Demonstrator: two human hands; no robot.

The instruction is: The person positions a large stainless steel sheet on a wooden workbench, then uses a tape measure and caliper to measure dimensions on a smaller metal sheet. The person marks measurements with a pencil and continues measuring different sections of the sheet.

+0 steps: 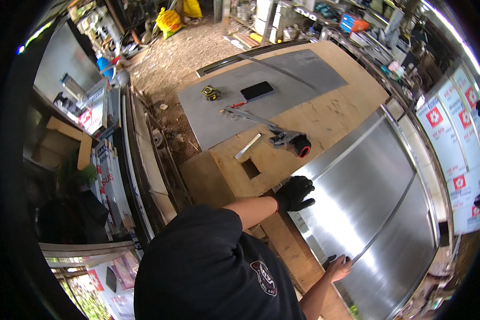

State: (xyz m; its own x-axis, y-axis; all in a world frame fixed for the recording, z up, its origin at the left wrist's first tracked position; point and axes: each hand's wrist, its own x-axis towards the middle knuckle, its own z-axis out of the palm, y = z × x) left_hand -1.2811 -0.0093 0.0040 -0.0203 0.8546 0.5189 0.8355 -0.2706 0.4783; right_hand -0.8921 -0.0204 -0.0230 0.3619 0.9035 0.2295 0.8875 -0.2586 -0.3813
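Note:
A large shiny metal sheet [373,213] lies on the right part of the wooden worktable. My left hand [295,194], in a black glove, rests at the sheet's near left corner with its fingers spread. My right hand [337,268] is bare and closed at the sheet's near edge; what is in its fingers, if anything, is too small to make out. A thin dark strip or line [386,220] crosses the sheet and ends by that hand. Ahead of my left hand lies a loose grey and black glove [290,141] with a red cuff.
On a grey sheet [218,114] on the wooden tabletop [352,109] lie a tape measure [210,93], a phone [256,90] and a long metal tool [250,116]. A pale strip [248,146] lies near a square hole [250,169]. A cluttered bench [378,58] stands behind.

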